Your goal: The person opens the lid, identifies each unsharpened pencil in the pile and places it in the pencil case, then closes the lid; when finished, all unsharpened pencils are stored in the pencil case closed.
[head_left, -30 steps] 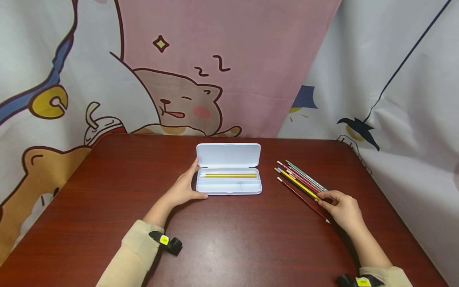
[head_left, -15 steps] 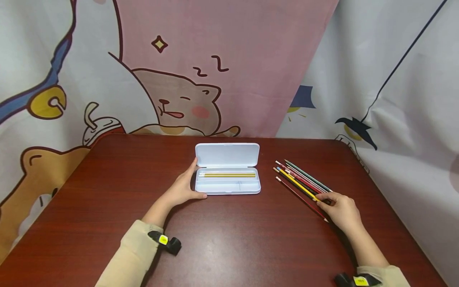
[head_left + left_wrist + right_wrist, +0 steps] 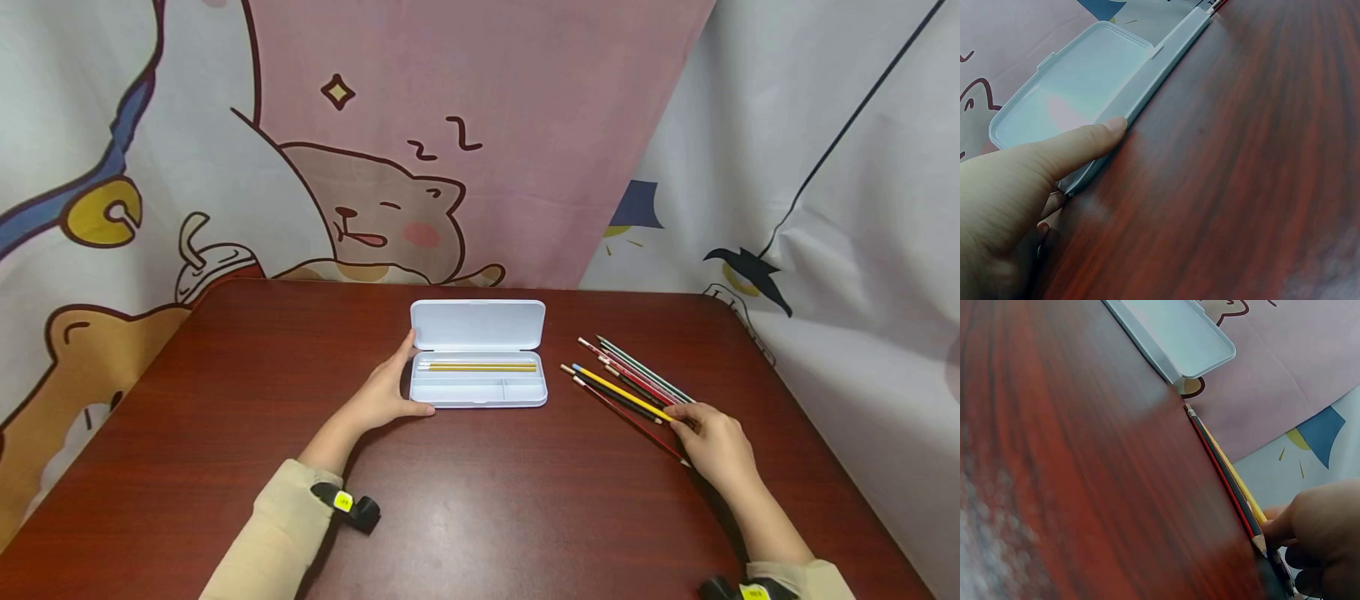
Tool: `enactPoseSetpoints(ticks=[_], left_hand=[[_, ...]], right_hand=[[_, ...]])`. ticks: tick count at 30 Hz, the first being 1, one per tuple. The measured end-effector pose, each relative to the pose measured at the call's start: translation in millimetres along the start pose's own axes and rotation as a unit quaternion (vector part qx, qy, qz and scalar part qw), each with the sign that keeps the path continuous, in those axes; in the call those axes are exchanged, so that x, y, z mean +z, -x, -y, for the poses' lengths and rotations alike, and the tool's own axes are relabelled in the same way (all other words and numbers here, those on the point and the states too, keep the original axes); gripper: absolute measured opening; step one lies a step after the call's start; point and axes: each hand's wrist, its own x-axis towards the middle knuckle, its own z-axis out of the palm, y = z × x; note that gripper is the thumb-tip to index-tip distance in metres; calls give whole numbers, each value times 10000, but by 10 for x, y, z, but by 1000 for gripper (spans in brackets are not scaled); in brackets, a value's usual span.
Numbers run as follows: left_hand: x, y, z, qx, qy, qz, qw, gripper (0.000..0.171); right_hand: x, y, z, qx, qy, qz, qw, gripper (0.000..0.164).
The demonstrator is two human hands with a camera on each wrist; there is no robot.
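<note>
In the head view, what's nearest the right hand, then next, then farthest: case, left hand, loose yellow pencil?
1. Loose yellow pencil: the right hand pinches its end.
2. Case: open, left of that pencil.
3. Left hand: farthest, at the case's left side.

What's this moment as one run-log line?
left grip: holding open white case | right grip: pinching yellow pencil | inside case: yellow pencils | table: other pencils
</note>
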Motion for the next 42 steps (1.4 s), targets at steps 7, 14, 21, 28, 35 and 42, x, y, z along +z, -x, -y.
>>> enactPoseSetpoints(ticks=[7, 14, 21, 28, 35, 42], left_hand=[[-2, -3, -3, -57, -10, -4, 10000, 132], [-2, 1, -6, 3, 19, -19, 10000, 132], [0, 2, -11, -37, 46, -4, 10000, 132], [2, 1, -16, -14, 67, -13, 10000, 131], [7, 9, -23, 14, 95, -27, 10000, 132], [3, 5, -15, 31, 102, -18, 9999, 132]], right_hand=[[-33, -3, 44, -45, -63, -177, 9998, 17], [-65, -44, 178, -176, -167, -342, 9991, 17], [-29, -107, 354, -292, -345, -291, 9986, 17], [104, -208, 521, -743, -493, -314, 9955, 19], [264, -344, 722, -1033, -670, -202, 9922, 20], [405, -486, 936, -1186, -786, -58, 9898, 18]])
